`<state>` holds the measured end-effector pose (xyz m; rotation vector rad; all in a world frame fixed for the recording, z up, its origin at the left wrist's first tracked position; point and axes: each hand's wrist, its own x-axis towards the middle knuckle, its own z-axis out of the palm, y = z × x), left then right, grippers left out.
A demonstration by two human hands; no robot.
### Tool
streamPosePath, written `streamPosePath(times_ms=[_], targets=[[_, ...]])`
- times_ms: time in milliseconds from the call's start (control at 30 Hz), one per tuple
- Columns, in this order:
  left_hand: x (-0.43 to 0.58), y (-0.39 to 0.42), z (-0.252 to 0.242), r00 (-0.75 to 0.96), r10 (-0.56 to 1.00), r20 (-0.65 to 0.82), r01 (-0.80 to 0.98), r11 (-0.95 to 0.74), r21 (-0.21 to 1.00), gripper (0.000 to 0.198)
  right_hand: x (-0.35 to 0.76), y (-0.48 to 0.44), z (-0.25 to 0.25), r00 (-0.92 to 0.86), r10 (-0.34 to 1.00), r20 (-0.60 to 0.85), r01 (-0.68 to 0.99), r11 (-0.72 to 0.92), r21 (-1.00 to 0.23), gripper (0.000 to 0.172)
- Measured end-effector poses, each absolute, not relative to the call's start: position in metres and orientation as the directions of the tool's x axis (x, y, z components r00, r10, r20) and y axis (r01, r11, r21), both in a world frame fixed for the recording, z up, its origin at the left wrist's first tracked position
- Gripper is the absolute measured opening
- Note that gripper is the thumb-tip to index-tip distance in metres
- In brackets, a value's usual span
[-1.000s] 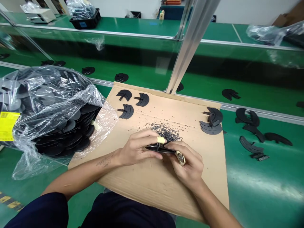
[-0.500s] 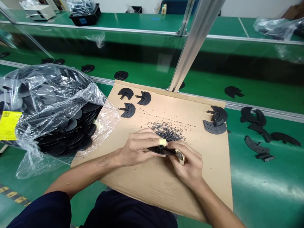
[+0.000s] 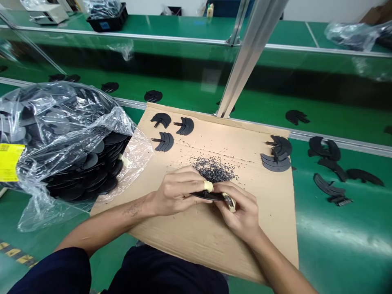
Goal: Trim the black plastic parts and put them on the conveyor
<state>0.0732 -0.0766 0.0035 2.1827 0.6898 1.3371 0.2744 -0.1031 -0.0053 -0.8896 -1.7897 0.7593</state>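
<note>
My left hand (image 3: 177, 191) is closed on a thin black plastic part (image 3: 204, 196), held edge-on above the cardboard. Pale yellow tape (image 3: 208, 186) wraps one of its fingertips. From the other side my right hand (image 3: 243, 208) meets the part, its fingers curled round a small cream-and-metal tool (image 3: 229, 202) whose exact kind I cannot make out. Just beyond both hands lies a scattered heap of small black plastic bits (image 3: 214, 168). Much of the held part is hidden by the fingers.
The cardboard sheet (image 3: 196, 232) carries curved black parts (image 3: 165, 141) at back left and more (image 3: 276, 162) at right. A clear plastic bag (image 3: 70, 110) of black discs stands left. Loose black parts (image 3: 329, 185) lie right. A metal post (image 3: 245, 61) rises behind.
The whole view has shifted slightly. Both hands keep nearly the same pose on the black part, with the small tool tilted a little differently in my right hand.
</note>
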Motion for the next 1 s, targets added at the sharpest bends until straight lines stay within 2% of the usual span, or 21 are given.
streamPosePath(times_ms=[200, 333, 400, 500, 567, 633, 1000], targets=[[0.075, -0.075, 0.001, 0.443, 0.658, 0.609, 0.128, -0.719, 0.684, 0.03, 0.274, -0.104, 0.001, -0.232, 0.879, 0.416, 0.258, 0.468, -0.845, 0.009], [0.073, -0.075, 0.001, 0.422, 0.729, 0.539, 0.147, -0.642, 0.752, 0.031, 0.28, -0.101, 0.003, -0.209, 0.917, 0.341, 0.344, 0.395, -0.852, 0.007], [0.07, -0.073, 0.001, 0.399, 0.76, 0.514, 0.19, -0.616, 0.765, 0.028, 0.285, -0.097, 0.001, -0.192, 0.921, 0.338, 0.455, 0.389, -0.801, 0.008], [0.066, -0.069, 0.002, 0.413, 0.745, 0.524, 0.196, -0.634, 0.748, 0.021, 0.293, -0.091, -0.003, -0.249, 0.874, 0.416, 0.614, 0.475, -0.631, 0.007], [0.065, -0.067, 0.001, 0.437, 0.729, 0.527, 0.19, -0.647, 0.739, 0.02, 0.296, -0.089, -0.004, -0.329, 0.836, 0.438, 0.654, 0.537, -0.533, 0.01], [0.065, -0.067, 0.0, 0.454, 0.723, 0.521, 0.191, -0.65, 0.735, 0.021, 0.297, -0.089, -0.004, -0.378, 0.815, 0.44, 0.664, 0.57, -0.484, 0.012], [0.065, -0.067, 0.0, 0.507, 0.691, 0.515, 0.163, -0.664, 0.73, 0.017, 0.294, -0.092, -0.007, -0.439, 0.795, 0.419, 0.63, 0.605, -0.487, 0.009]])
